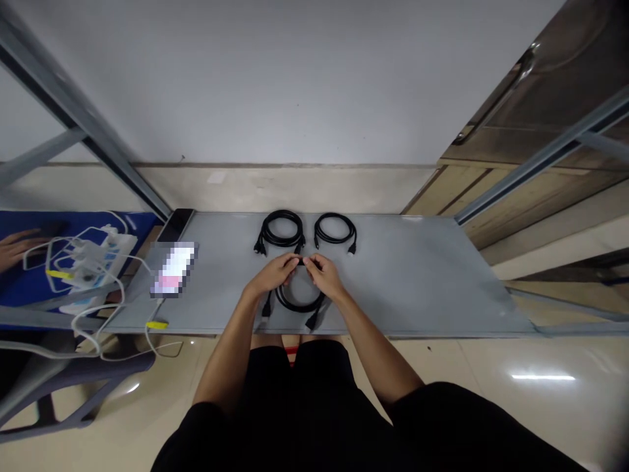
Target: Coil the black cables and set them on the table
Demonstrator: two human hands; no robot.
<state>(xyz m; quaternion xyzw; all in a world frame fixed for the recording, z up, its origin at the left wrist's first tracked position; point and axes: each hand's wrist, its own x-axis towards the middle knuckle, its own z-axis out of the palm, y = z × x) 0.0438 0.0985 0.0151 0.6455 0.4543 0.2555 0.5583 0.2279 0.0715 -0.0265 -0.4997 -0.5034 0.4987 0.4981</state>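
**Two-Handed Pinch at the Near Coil**

My left hand [276, 273] and right hand [322, 273] nearly meet, fingertips pinching a short black piece [301, 261]; cable or tie, I cannot tell. It sits at the far side of the near cable coil [299, 309], on the counter [417, 275]. Beyond lie a left coil [279, 242] and a right coil [337, 240]. Step in hand, I judge: securing the loops. Next move calls for even, opposed fingertip pressure.

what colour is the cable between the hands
The cable is black, clearest in the head view.
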